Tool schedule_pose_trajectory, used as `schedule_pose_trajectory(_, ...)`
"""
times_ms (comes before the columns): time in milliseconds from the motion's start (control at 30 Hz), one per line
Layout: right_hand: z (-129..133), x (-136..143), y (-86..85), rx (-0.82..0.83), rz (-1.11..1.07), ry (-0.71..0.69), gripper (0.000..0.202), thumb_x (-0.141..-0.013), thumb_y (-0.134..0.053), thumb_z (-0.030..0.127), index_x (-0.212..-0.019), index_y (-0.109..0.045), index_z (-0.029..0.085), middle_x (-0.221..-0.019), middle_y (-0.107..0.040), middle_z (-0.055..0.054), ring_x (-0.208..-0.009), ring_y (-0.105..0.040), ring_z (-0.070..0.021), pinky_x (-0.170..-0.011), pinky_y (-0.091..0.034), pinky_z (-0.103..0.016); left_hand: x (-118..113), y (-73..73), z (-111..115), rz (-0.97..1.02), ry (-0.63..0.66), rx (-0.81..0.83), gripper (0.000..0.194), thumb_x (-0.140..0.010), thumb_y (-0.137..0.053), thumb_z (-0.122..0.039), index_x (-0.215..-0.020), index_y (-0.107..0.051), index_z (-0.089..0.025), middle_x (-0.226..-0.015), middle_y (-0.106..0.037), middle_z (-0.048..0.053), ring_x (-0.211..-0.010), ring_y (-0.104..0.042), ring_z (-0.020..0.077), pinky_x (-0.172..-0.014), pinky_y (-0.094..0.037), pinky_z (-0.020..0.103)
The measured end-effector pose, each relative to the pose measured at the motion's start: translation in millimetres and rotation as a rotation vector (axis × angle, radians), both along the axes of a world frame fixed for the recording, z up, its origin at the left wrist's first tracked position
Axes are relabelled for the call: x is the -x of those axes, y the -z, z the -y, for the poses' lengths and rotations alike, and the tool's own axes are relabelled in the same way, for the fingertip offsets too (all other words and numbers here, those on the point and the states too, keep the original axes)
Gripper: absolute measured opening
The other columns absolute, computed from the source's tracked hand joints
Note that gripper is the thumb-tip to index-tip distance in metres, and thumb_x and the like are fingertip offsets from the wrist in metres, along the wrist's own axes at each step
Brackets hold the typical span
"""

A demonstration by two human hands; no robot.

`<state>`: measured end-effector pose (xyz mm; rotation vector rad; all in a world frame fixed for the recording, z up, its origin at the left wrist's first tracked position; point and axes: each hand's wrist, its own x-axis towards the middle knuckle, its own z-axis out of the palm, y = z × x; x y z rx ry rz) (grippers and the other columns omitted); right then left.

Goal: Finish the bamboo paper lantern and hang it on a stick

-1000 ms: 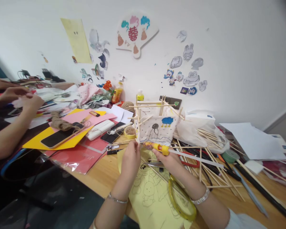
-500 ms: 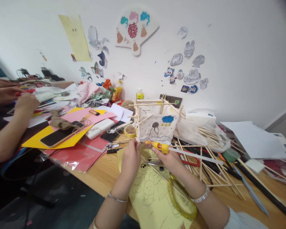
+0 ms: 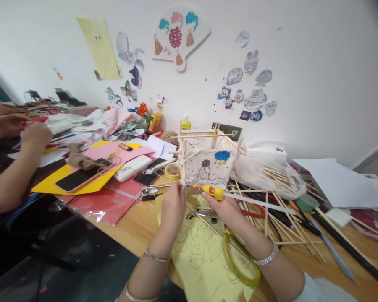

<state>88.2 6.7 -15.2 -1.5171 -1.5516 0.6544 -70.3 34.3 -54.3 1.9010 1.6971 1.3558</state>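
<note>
Left hand (image 3: 172, 206) pinches the white-panelled wooden-stick box (image 3: 204, 167), seemingly steadying it; right hand (image 3: 224, 210) curls around a yellow glue gun (image 3: 216, 193).

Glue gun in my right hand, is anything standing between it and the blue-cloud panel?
Nothing visible stands between the glue gun and the blue-cloud panel. Your left hand is just left of the gun, near the panel's lower left corner.

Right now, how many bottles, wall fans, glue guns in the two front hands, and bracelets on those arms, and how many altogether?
2 bottles: an orange one, a yellow one
1 wall fan
1 glue gun in the right hand
3 bracelets: the left arm's chain and plain band, the right arm's sparkly one
Total: 7
</note>
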Motion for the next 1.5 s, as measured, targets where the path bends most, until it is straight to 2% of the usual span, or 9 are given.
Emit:
schedule_pose_trajectory(467, 11.6, -16.2, -2.5, 0.037, -0.009, 0.020, 0.034, -0.074, -0.056, 0.051, -0.079, -0.071, 0.022, -0.063, -0.068, -0.002, -0.078, -0.064, -0.0260, -0.067, -0.048, -0.033, -0.6, -4.7, 0.9, -0.007, -0.033, 0.045, 0.017, -0.089, -0.038, -0.030, -0.080, -0.049, -0.020, -0.072, -0.060, 0.002, -0.064, -0.057, 0.0169, -0.058, -0.040, 0.026)
schedule_pose_trajectory(600, 18.4, -29.3, -0.6, 0.046, -0.050, 0.033, 0.038, -0.075, -0.055, 0.053, -0.085, -0.071, 0.019, -0.069, -0.070, -0.004, -0.078, -0.065, -0.0255, -0.072, -0.049, -0.033, -1.1, -5.8, 1.7, 0.006, -0.042, 0.063, 0.016, -0.089, -0.040, -0.029, -0.080, -0.050, -0.020, -0.071, -0.060, 0.001, -0.063, -0.057, 0.0164, -0.057, -0.038, 0.026)
schedule_pose_trajectory(733, 23.8, -43.8, 2.5, -0.004, -0.147, 0.045, 0.041, -0.076, -0.057, 0.050, -0.096, -0.068, 0.017, -0.089, -0.072, -0.008, -0.086, -0.065, -0.0257, -0.078, -0.050, -0.034, -1.2, -5.7, 1.6, -0.001, -0.056, 0.076, 0.017, -0.089, -0.040, -0.030, -0.080, -0.050, -0.021, -0.070, -0.060, 0.001, -0.063, -0.057, 0.0167, -0.057, -0.038, 0.026)
schedule_pose_trajectory(867, 33.8, -66.7, 7.3, -0.056, -0.093, 0.195, 0.040, -0.074, -0.058, 0.051, -0.089, -0.068, 0.016, -0.085, -0.072, -0.010, -0.082, -0.065, -0.0275, -0.071, -0.051, -0.037, -0.7, -4.6, 0.9, -0.010, -0.060, 0.070, 0.017, -0.088, -0.040, -0.030, -0.079, -0.050, -0.020, -0.072, -0.061, 0.002, -0.065, -0.058, 0.0172, -0.057, -0.039, 0.026)
schedule_pose_trajectory(967, 43.6, -86.9, 9.2, -0.198, 0.006, 0.371, 0.032, -0.072, -0.060, 0.050, -0.075, -0.067, 0.020, -0.081, -0.071, -0.009, -0.087, -0.063, -0.0285, -0.080, -0.049, -0.040, -0.3, -3.1, -0.1, 0.014, -0.030, 0.058, 0.018, -0.089, -0.040, -0.033, -0.081, -0.050, -0.020, -0.075, -0.062, 0.003, -0.067, -0.059, 0.0177, -0.059, -0.042, 0.027)
schedule_pose_trajectory(1067, 50.2, -103.3, 9.7, -0.312, -0.021, 0.520, 0.033, -0.070, -0.058, 0.052, -0.067, -0.065, 0.020, -0.091, -0.070, -0.011, -0.097, -0.060, -0.0296, -0.087, -0.045, -0.041, -1.2, -2.8, -0.9, 0.005, -0.028, 0.069, 0.020, -0.085, -0.047, -0.040, -0.086, -0.050, -0.020, -0.080, -0.062, 0.003, -0.070, -0.061, 0.0188, -0.061, -0.043, 0.028)
schedule_pose_trajectory(1133, 51.9, -109.9, 10.6, -0.279, -0.042, 0.593, 0.038, -0.071, -0.055, 0.056, -0.064, -0.064, 0.020, -0.096, -0.069, -0.012, -0.098, -0.060, -0.0309, -0.086, -0.045, -0.042, -2.9, -4.2, -1.4, -0.050, -0.074, 0.095, 0.024, -0.080, -0.054, -0.042, -0.090, -0.050, -0.020, -0.083, -0.063, 0.004, -0.073, -0.062, 0.0200, -0.061, -0.043, 0.029)
schedule_pose_trajectory(1233, 51.6, -112.7, 13.5, -0.202, -0.046, 0.601, 0.043, -0.071, -0.051, 0.059, -0.065, -0.064, 0.019, -0.094, -0.069, -0.012, -0.097, -0.059, -0.0314, -0.087, -0.042, -0.044, -6.5, -7.7, -2.5, -0.144, -0.131, 0.129, 0.031, -0.076, -0.060, -0.040, -0.098, -0.050, -0.020, -0.089, -0.063, 0.005, -0.079, -0.062, 0.0219, -0.061, -0.042, 0.029)
schedule_pose_trajectory(1500, 51.8, -102.6, 14.8, -0.246, -0.118, 0.533, 0.040, -0.071, -0.057, 0.057, -0.072, -0.066, 0.018, -0.079, -0.070, -0.010, -0.083, -0.063, -0.0265, -0.080, -0.046, -0.040, -12.7, -8.9, -5.2, -0.287, -0.192, 0.128, 0.033, -0.080, -0.057, -0.039, -0.104, -0.049, -0.019, -0.100, -0.063, 0.009, -0.086, -0.062, 0.0249, -0.057, -0.039, 0.028)
